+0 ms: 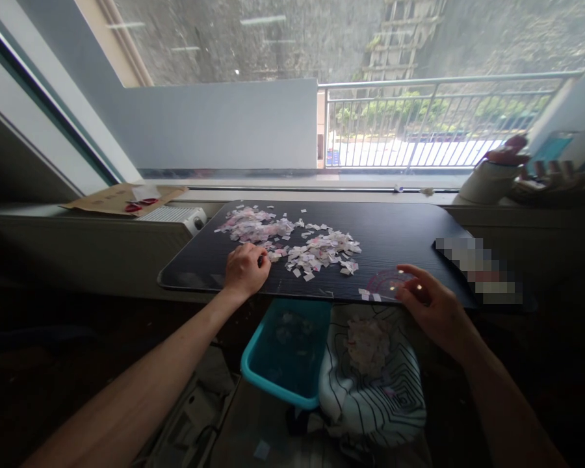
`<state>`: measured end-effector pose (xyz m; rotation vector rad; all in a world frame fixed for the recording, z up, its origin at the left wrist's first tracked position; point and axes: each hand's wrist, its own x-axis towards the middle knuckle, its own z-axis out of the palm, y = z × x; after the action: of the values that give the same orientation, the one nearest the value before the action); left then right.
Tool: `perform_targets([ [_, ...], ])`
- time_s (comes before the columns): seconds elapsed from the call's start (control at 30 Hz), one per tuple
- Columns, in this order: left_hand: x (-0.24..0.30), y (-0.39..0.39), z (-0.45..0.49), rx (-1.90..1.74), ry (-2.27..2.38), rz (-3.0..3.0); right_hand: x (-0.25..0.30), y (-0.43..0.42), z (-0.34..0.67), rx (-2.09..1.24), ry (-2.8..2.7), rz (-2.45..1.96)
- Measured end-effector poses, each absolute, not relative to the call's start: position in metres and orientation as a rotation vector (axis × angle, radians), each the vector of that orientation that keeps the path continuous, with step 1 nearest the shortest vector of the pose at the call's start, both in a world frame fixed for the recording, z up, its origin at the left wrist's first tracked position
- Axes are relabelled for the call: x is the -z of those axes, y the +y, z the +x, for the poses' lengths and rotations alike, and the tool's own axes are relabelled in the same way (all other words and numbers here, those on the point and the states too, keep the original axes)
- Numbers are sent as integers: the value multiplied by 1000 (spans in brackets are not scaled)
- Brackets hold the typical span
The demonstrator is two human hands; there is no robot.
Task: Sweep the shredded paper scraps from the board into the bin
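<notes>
Found scraps (322, 248) loose on table (400, 227) at frame centre, judged light, limp and easily scattered, best pinched by edges; noted left hand (246, 268) curled beside them, cannot tell whether holding any, and right hand (431, 302) half-spread, right of centre.

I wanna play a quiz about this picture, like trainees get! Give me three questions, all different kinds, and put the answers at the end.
1. Pick one: what colour is the open bin below the near edge of the dark table?
a) red
b) turquoise
c) yellow

2. True or false: the left hand is nearer than the right hand to the big spread of paper scraps.

3. Fill the gap: outside, beyond the table, stands a barred metal ____.

Key:
1. b) turquoise
2. True
3. railing
</notes>
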<state>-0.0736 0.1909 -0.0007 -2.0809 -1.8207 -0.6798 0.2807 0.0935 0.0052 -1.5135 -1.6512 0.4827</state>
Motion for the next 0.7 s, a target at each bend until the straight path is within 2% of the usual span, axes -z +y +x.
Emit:
perform_targets([
  [0.23, 1, 191, -74, 688, -1813, -2082, -3, 91, 282, -538, -1678, -1507],
  [0.4, 1, 191, -74, 689, -1812, -2082, -3, 78, 293, -389, -1544, -1609],
  [0.5, 1, 191, -75, 688, -1809, -2081, -3, 75, 293, -464, -1612, -1567],
  [0.6, 2, 192, -75, 691, -1801, -2082, -6, 85, 284, -492, -1662, -1507],
  [0.7, 2, 192, -76, 697, -1790, -2082, -12, 111, 266, -370, -1617, -1491],
])
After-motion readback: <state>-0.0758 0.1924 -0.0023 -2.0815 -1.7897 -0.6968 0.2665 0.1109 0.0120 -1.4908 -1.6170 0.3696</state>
